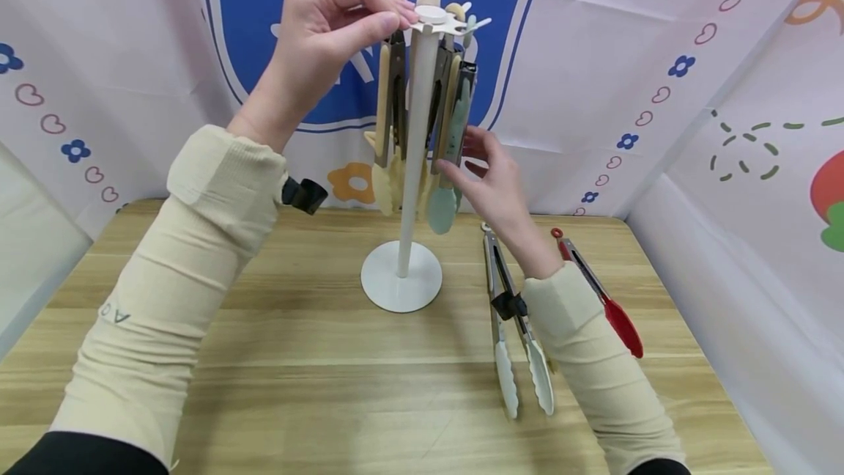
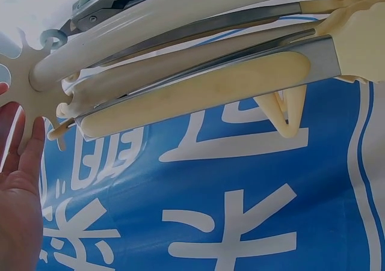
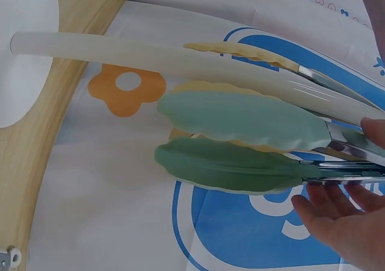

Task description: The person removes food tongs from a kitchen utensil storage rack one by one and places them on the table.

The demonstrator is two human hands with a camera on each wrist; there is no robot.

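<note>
A white utensil stand (image 1: 415,145) with a hooked top stands upright on the table, several tongs hanging around its pole. High on the left, my left hand (image 1: 332,29) pinches the edge of the hooked top disc (image 1: 431,15) between thumb and fingers. My right hand (image 1: 491,178) holds the handles of the green tongs (image 3: 240,121), thumb on one arm and fingers on the other. These tongs hang on the stand's right side, heads down and slightly apart. Cream tongs (image 2: 198,94) hang on the left, beneath my left hand.
White-tipped tongs (image 1: 505,376) lie spread on the wooden table (image 1: 297,387), right of the stand's round base (image 1: 382,292). Farther right lie red tongs (image 1: 623,327), partly behind the right sleeve. A printed cloth backdrop (image 1: 587,42) rises behind the table.
</note>
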